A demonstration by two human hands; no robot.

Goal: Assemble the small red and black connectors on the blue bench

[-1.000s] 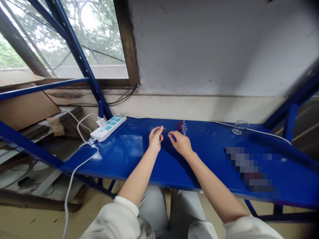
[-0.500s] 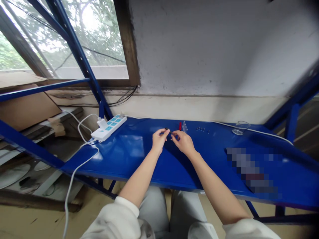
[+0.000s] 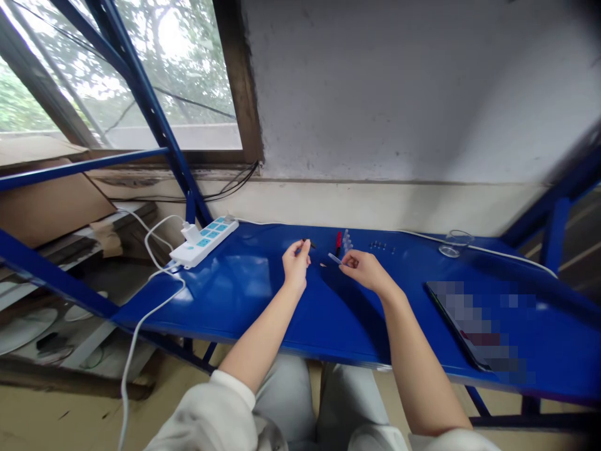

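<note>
My left hand (image 3: 295,263) is closed in a pinch on a small dark piece (image 3: 312,243), too small to name. To its right, my right hand (image 3: 365,269) grips a thin, pale, see-through stick-like piece (image 3: 333,258) that points left. A tiny light piece (image 3: 323,265) lies on the blue tabletop between the hands. Just beyond my right hand lie a red object (image 3: 339,240) with a dark end and several clear plastic pieces (image 3: 347,240). Farther right sits a loose row of several small dark parts (image 3: 378,245).
A white power strip (image 3: 201,243) with a plug and cable lies at the left end of the blue table (image 3: 225,313). Toward the right stand a clear cup (image 3: 451,247) and a flat dark-edged device (image 3: 462,332), its face blurred out. A white cable (image 3: 507,254) runs along the back.
My right hand has moved right and slightly down, away from the left, and the pale stick now shows in its fingers. My left hand has shifted slightly left, keeping the dark piece.
</note>
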